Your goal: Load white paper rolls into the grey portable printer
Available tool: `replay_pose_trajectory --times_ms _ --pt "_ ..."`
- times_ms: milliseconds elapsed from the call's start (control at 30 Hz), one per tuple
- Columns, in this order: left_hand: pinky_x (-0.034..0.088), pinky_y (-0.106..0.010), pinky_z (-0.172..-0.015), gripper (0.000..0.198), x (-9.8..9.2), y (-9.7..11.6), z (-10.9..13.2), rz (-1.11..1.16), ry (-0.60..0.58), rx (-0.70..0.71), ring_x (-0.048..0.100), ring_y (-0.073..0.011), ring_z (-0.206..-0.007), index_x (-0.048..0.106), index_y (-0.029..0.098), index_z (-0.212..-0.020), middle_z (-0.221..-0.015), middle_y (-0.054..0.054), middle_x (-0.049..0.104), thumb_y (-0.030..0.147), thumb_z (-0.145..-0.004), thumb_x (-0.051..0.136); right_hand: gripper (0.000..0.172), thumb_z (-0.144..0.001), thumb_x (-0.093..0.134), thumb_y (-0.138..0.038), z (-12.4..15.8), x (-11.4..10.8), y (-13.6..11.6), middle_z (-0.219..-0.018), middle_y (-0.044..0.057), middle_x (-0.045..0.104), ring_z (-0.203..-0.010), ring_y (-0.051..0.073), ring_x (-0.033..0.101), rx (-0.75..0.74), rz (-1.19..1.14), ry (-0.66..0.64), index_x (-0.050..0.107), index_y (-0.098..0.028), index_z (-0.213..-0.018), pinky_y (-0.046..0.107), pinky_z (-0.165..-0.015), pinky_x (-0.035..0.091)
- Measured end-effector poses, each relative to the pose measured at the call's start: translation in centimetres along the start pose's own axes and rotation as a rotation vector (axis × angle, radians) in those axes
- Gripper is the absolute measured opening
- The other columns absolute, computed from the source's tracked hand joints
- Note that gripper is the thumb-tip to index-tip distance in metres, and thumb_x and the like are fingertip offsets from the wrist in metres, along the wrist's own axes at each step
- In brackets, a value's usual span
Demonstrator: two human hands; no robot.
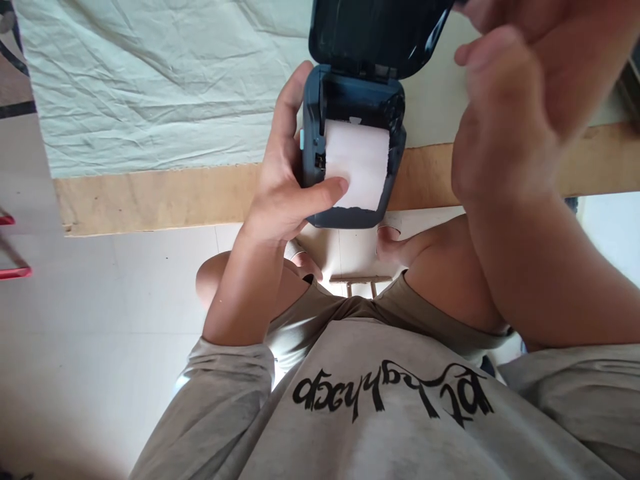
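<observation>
My left hand (295,180) holds a dark blue portable label printer (313,167) above the front edge of the table. Its fingers wrap behind the body, and the thumb presses on the white paper roll (363,160) in the open compartment. The black lid (375,33) is swung up and runs out of the top of the picture. Raised at the upper right, my right hand (505,120) has curled fingers close to the lid's right edge. Those fingertips are blurred and partly cut off, so any small thing in them is hidden.
A table with a bare wooden front edge (165,203) bears a wrinkled pale green cloth (165,87). Below are my bent knees, bare feet and a thin wooden rung (360,279) on the tiled floor (125,287). Red bars (15,273) show at the far left.
</observation>
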State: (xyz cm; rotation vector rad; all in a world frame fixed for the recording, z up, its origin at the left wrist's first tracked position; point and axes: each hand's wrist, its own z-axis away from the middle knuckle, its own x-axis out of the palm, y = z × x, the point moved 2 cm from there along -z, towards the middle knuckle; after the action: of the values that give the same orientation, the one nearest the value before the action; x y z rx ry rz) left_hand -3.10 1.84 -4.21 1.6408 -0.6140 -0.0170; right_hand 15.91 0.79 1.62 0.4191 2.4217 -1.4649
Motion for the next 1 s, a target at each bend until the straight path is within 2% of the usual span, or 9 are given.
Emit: replay_pose_trajectory --times_ms 67,100,200,333,400,500,667,833,1000 --pt "0.050 -0.029 -0.083 0.078 -0.2 0.1 -0.1 -0.009 -0.020 0.010 0.064 -0.0205 -0.098 0.053 0.031 -0.124 -0.118 -0.001 0.061 0.025 -0.052 0.085 0.045 -0.093 0.035 -0.054 0.0 -0.1 -0.1 -0.102 0.001 0.060 -0.103 0.011 0.059 -0.085 -0.076 0.161 0.054 -0.025 -0.121 0.033 -0.093 0.050" --pt "0.050 -0.029 -0.083 0.074 -0.2 0.2 0.0 -0.016 -0.022 0.013 0.064 -0.0198 -0.099 0.056 0.032 -0.121 -0.117 0.000 0.061 0.024 -0.053 0.084 0.042 -0.093 0.037 -0.052 0.1 0.0 -0.2 -0.101 0.001 0.061 -0.100 0.010 0.060 -0.102 -0.091 0.178 0.057 -0.024 -0.117 0.032 -0.091 0.051" --pt "0.050 -0.031 -0.090 0.063 0.4 0.7 0.2 -0.009 0.012 0.003 0.062 -0.0199 -0.105 0.059 0.037 -0.118 -0.114 0.002 0.061 0.028 -0.060 0.081 0.036 -0.089 0.047 -0.042 0.5 0.4 0.1 -0.120 -0.001 0.057 -0.114 0.010 0.058 -0.027 -0.041 -0.015 0.053 -0.024 -0.120 0.030 -0.098 0.051" --pt "0.049 -0.034 -0.096 0.052 1.5 1.4 0.7 0.046 0.087 -0.056 0.058 -0.0256 -0.118 0.060 0.033 -0.113 -0.114 -0.002 0.062 0.035 -0.066 0.080 0.057 -0.084 0.053 -0.047 0.9 1.3 0.9 -0.136 0.004 0.047 -0.120 0.010 0.054 0.044 -0.019 -0.279 0.040 -0.019 -0.132 0.024 -0.095 0.052" --pt "0.051 -0.034 -0.088 0.041 1.8 1.7 1.0 0.037 0.126 -0.091 0.061 -0.0253 -0.109 0.062 0.027 -0.108 -0.108 -0.005 0.064 0.038 -0.072 0.077 0.061 -0.084 0.053 -0.049 0.9 1.7 1.2 -0.133 0.004 0.049 -0.110 0.007 0.055 0.051 -0.038 -0.343 0.036 -0.018 -0.133 0.023 -0.090 0.052" --pt "0.051 -0.031 -0.075 0.030 1.9 2.0 1.2 0.044 0.134 -0.104 0.064 -0.0200 -0.090 0.061 0.024 -0.104 -0.095 -0.003 0.064 0.035 -0.078 0.072 0.062 -0.083 0.053 -0.053 0.7 2.1 1.5 -0.131 0.002 0.051 -0.102 0.005 0.055 0.058 -0.040 -0.379 0.034 -0.021 -0.132 0.022 -0.088 0.051" --pt "0.051 -0.029 -0.072 0.032 1.5 1.5 1.1 0.061 0.125 -0.111 0.064 -0.0177 -0.085 0.062 0.023 -0.105 -0.094 -0.002 0.064 0.037 -0.079 0.073 0.062 -0.083 0.053 -0.054 0.5 2.3 1.7 -0.131 0.003 0.050 -0.109 0.007 0.054 0.054 -0.005 -0.362 0.037 -0.019 -0.131 0.023 -0.093 0.051" --pt "0.055 -0.029 -0.068 0.038 0.4 0.4 0.5 0.061 0.081 -0.074 0.064 -0.0181 -0.083 0.064 0.023 -0.106 -0.094 -0.002 0.066 0.036 -0.072 0.077 0.065 -0.082 0.053 -0.057 0.7 2.3 1.9 -0.127 0.002 0.052 -0.095 0.006 0.055 0.070 -0.034 -0.370 0.035 -0.019 -0.132 0.023 -0.084 0.050" --pt "0.053 -0.032 -0.065 0.042 0.1 0.1 0.4 0.054 0.028 -0.043 0.062 -0.0197 -0.081 0.064 0.026 -0.103 -0.093 -0.002 0.065 0.041 -0.067 0.080 0.062 -0.084 0.052 -0.056 0.9 1.9 1.5 -0.132 0.003 0.050 -0.101 0.006 0.053 0.056 -0.040 -0.374 0.037 -0.019 -0.132 0.022 -0.085 0.048"
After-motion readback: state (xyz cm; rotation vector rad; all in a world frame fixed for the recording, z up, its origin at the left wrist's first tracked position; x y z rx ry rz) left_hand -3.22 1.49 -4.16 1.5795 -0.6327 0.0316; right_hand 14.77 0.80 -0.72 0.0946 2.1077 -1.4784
